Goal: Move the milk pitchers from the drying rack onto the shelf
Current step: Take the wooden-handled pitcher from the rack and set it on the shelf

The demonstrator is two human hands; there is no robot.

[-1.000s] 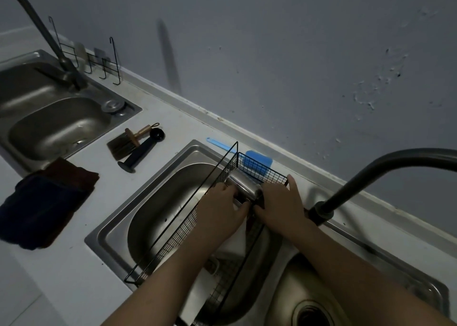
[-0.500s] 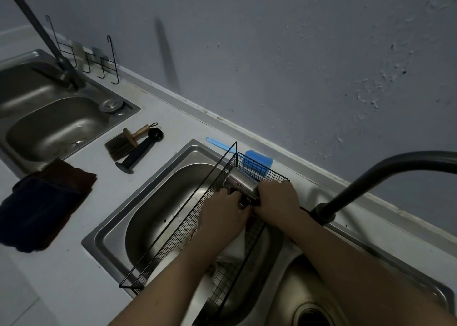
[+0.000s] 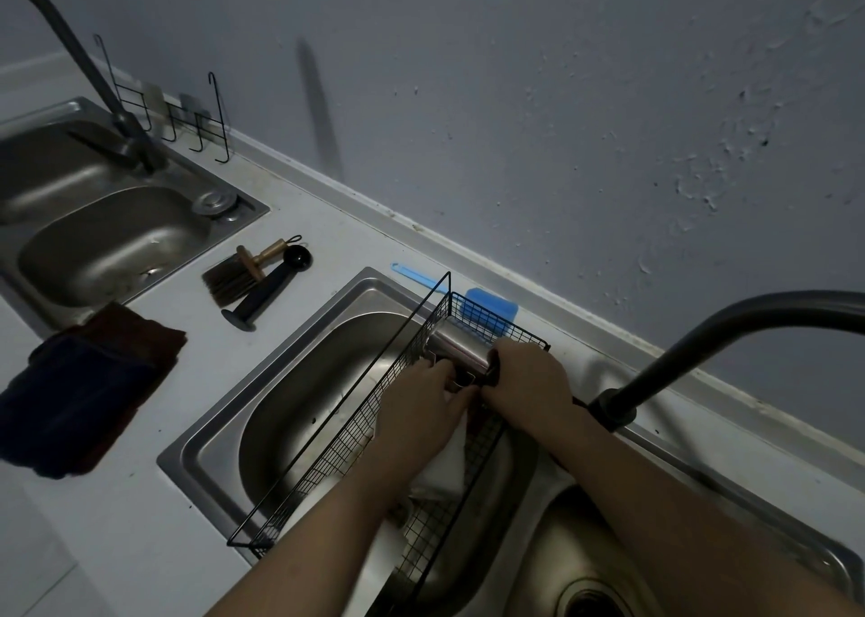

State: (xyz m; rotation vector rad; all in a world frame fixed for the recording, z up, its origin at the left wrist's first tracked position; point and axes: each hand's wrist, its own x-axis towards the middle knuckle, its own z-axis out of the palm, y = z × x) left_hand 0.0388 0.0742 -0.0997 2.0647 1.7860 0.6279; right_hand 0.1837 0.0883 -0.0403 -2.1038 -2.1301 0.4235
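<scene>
Filling most of the upper frame, a grey wall (image 3: pixel 515 101) with small peeling marks stands behind a pale counter (image 3: pixel 140 499) that runs from the upper left to the lower right. Two steel sinks are set in this counter: one sink basin (image 3: pixel 107 242) at the upper left with a dark tap (image 3: pixel 70 50) over it, and a second sink (image 3: pixel 299 382) in the middle. A dark curved faucet (image 3: pixel 702 335) comes in from the right edge.

Across the middle sink lies a black wire drying rack (image 3: pixel 355 434), long and narrow, going from the lower centre up to the right. A dark folded cloth (image 3: pixel 79 392) rests on the counter at the left. Between the two sinks lie a brush (image 3: pixel 238 275) with a wooden handle and a black tamper-like tool (image 3: pixel 262 293), touching each other. A blue sponge wand (image 3: pixel 487 307) lies behind the far end of the rack, near the wall.

Both bare arms reach up from the bottom of the frame into the rack. The steel milk pitcher (image 3: pixel 456 342) is on its side in the far end of the rack. The left hand (image 3: pixel 421 410) has its fingers curled at the pitcher's handle, and the right hand (image 3: pixel 529 378) is closed over the pitcher's right end. Something white lies in the rack under the left wrist; I cannot tell what it is.
</scene>
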